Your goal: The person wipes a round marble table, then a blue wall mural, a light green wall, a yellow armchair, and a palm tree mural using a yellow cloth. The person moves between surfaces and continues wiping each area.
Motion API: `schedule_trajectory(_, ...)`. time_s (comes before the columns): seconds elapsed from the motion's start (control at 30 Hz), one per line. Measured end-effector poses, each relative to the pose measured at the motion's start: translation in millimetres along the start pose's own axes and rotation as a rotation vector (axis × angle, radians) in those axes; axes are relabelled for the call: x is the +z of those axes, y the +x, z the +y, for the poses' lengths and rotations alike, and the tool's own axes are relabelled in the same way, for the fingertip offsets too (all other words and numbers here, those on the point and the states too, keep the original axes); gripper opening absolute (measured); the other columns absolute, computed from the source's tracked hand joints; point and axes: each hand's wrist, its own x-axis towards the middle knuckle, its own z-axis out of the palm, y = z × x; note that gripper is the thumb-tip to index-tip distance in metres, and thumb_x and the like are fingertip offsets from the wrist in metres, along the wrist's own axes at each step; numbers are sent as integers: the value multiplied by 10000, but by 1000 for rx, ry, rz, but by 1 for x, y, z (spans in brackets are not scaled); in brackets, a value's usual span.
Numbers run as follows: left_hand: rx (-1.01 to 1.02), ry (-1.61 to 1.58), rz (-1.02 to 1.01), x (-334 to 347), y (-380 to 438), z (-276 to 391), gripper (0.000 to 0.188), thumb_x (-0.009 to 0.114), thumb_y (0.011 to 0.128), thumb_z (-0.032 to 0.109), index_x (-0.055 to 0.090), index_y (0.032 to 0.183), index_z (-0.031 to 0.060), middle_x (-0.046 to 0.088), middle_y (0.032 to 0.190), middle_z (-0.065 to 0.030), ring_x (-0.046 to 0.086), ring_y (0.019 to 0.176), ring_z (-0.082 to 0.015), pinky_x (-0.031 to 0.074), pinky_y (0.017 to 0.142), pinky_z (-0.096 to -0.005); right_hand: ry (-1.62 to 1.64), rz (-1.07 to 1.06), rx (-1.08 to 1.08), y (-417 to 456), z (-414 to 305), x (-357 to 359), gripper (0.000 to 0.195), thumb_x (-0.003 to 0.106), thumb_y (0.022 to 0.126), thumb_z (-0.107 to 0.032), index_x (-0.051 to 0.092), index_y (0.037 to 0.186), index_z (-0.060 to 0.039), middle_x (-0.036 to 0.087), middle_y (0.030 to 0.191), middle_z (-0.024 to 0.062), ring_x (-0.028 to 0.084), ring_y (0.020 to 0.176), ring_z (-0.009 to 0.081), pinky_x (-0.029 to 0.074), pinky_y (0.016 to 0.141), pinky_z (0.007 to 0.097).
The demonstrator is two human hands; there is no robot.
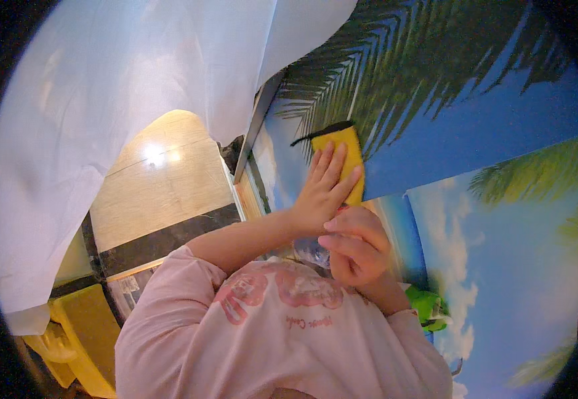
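My left hand (325,187) lies flat, fingers spread, on a yellow cloth (353,162) and presses it to a wall with a printed palm-leaf and sky mural (394,164). A black edge (331,128) runs along the cloth's top, with a thin dark end sticking out to the left. Close to my left wrist, my right hand (361,247) is raised before my chest. Its fingers are loosely curled, with a gap between thumb and forefinger, and I see nothing in it. A small red spot shows just above it; what it is cannot be told.
A white sheer curtain (119,75) hangs at upper left, beside a grey metal-like edge (259,124). Below it is a glossy pale wood-look surface (164,184) with a dark border (169,227). A yellow object (89,334) stands lower left. A green item (427,306) sits behind my right arm.
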Motion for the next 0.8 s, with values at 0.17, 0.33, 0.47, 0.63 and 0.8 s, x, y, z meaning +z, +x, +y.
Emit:
schedule_trajectory(0.17,-299,-242,155,3,-6,-17,772,426,924,468,153,1524,65,-4,1567,-270,-5,1444,-462,20,1139,-562,-13,-46,54,-11,1,-2,251,570,715,118,664,875,-50,628,958,116,610,819,278,512,719,387)
schedule_trajectory(0.33,-697,-345,114,55,-123,-26,842,541,877,296,76,1513,1,-22,1557,-293,-36,1445,-453,17,1154,-517,13,-127,77,-22,11,8,240,579,711,102,676,874,-46,641,935,116,613,781,262,500,676,356)
schedule_trajectory(0.47,-698,-483,147,56,-152,-10,828,517,893,353,97,1509,-9,-15,1557,-295,-22,1445,-457,23,1153,-520,71,-105,25,-35,20,23,232,588,707,87,678,876,-44,642,936,119,616,753,256,496,655,346)
schedule_trajectory(0.63,-178,-92,95,42,-75,12,753,427,935,444,167,1514,37,4,1563,-281,0,1442,-465,28,1150,-530,67,-90,12,-44,17,2,232,576,707,84,676,872,-44,642,932,122,608,725,256,497,635,349)
schedule_trajectory(0.8,-378,-190,164,13,-23,-59,743,425,929,435,170,1517,60,26,1573,-249,34,1444,-449,51,1161,-505,43,-68,46,-37,17,7,240,596,699,65,685,886,-57,651,928,110,621,745,262,510,656,360)
